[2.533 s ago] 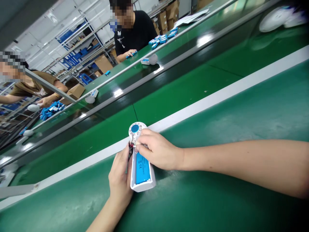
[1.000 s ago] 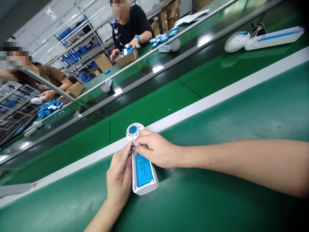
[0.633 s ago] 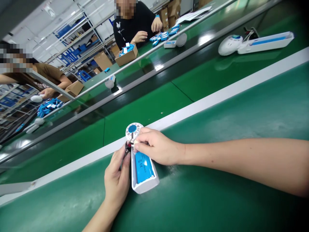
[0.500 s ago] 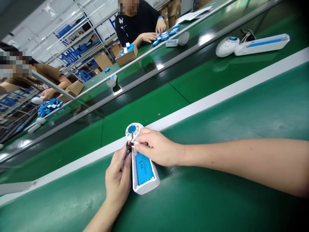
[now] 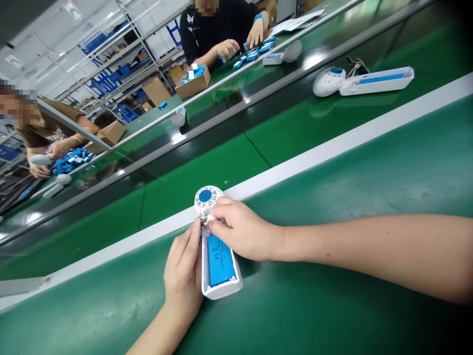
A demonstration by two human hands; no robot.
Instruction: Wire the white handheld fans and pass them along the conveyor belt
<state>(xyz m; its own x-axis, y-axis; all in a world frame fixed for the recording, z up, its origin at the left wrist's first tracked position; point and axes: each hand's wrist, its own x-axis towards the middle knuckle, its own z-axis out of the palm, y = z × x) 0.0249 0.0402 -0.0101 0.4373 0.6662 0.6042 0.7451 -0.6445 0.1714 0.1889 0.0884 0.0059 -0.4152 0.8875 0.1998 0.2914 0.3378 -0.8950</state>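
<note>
White casing: it lay open-side up (image 5: pixel 223 291) above the green worktop (image 5: pixel 303 310), its round head (image 5: pixel 198 201) toward twelve o'clock; I couldn't tell whether it rested there.
Blue pack: seated inside the trough (image 5: pixel 221 262), lettering uppermost.
Left hand: at the casing's nine o'clock side (image 5: pixel 183 276), fingertips closed on a small wired part (image 5: pixel 203 225), mostly hidden.
Right hand: in from three o'clock (image 5: pixel 247 230), thumb and forefinger pinched on a pale piece (image 5: pixel 210 218) by the neck; whether that was a plug, I couldn't make out.
Step in hand: fine finger work on the wiring, I'd have said, with the pack apparently laid in already.
Next move: to my eye, it called for the left fingers steadying the wired part while the right worked gently, without straining the thin leads.
Moving belt side: another open unit (image 5: pixel 377 83) lay toward one o'clock, its wires sticking up.
Far bench: a co-worker's hand (image 5: pixel 254 33) was over blue packs near twelve.
</note>
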